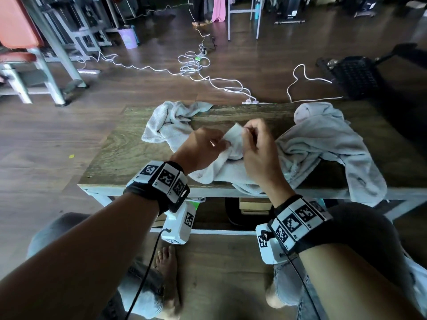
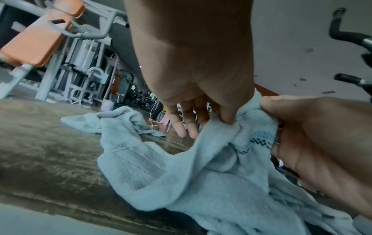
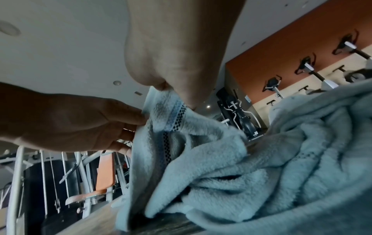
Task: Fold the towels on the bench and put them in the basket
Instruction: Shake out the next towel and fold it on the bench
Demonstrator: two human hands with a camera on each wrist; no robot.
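Observation:
A pale grey towel (image 1: 221, 167) lies crumpled on the wooden bench (image 1: 120, 153), its far end bunched at the back left. Both hands hold one raised corner of it over the middle of the bench. My left hand (image 1: 225, 143) pinches the edge between thumb and forefinger (image 2: 229, 123), its other fingers straight. My right hand (image 1: 245, 131) pinches the same edge just beside it, by the checked stripe (image 3: 171, 93). A second grey towel (image 1: 323, 139) is heaped at the right and hangs over the front edge. A black lattice basket (image 1: 355, 75) stands on the floor beyond the bench's right end.
White cables (image 1: 191, 65) trail across the wooden floor behind the bench. Gym machines with orange pads (image 1: 20, 31) stand at the far left. My knees and a bare foot (image 1: 166, 262) are under the bench's near side.

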